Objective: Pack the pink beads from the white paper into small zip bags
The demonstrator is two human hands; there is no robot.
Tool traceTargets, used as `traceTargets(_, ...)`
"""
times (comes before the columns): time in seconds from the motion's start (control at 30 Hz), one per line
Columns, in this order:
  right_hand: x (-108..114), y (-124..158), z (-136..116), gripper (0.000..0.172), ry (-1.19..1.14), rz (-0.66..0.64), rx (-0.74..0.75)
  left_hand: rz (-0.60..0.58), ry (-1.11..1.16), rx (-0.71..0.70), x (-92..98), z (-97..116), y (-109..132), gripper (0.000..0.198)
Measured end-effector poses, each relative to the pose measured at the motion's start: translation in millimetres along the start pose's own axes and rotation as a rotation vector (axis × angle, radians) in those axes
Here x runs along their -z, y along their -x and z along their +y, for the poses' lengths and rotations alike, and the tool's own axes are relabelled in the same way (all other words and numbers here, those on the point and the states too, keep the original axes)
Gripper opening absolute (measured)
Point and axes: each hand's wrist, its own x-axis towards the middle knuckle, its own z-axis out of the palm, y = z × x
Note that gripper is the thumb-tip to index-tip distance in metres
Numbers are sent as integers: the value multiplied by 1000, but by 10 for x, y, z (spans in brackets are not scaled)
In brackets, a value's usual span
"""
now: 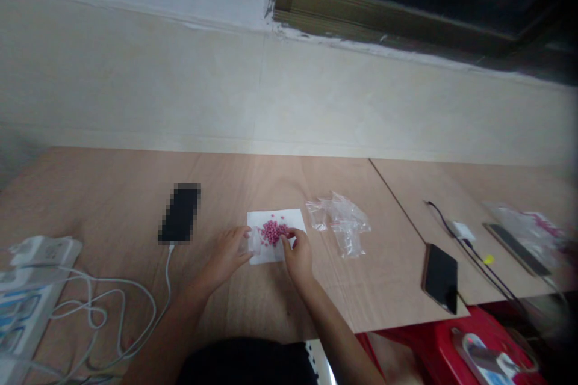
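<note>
- i see the left hand pinching a small clear bag between thumb and fingers, at the left edge of the white sheet.
- the right hand is curled, its fingertips drawn together at the right edge of the pink beads; whether a bead sits between them is too small for me to tell.
- the pink beads lie in a loose heap in the middle of the white sheet, between the two hands, on the wooden table.
- i judge them light, hard and smooth, likely to roll or scatter if nudged. a fingertip pinch from above on one or a few seems the sure hold, rather than a scoop.
- the small clear bag looks thin, limp and slippery. i would grip it near its mouth, where the film can be kept apart.
- the beads look tiny, round and an even magenta, with a few strays above the heap.
- a pile of clear bags lies just right of the sheet, and a dark phone with a white cable lies to the left.
</note>
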Motion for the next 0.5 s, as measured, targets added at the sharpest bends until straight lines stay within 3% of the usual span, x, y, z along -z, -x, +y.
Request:
traceTargets(0.23, -56, -129, 244, 16, 160, 10, -55, 15, 24, 42, -1, -103, 104, 41)
traceTargets(0.4, -21, -60, 45, 15, -5, 13, 17, 2, 39, 43, 4, -34, 92, 43)
traceTargets(0.5, -45, 59, -131, 12, -157, -112, 143, -9, 12, 29, -28, 6, 20, 44)
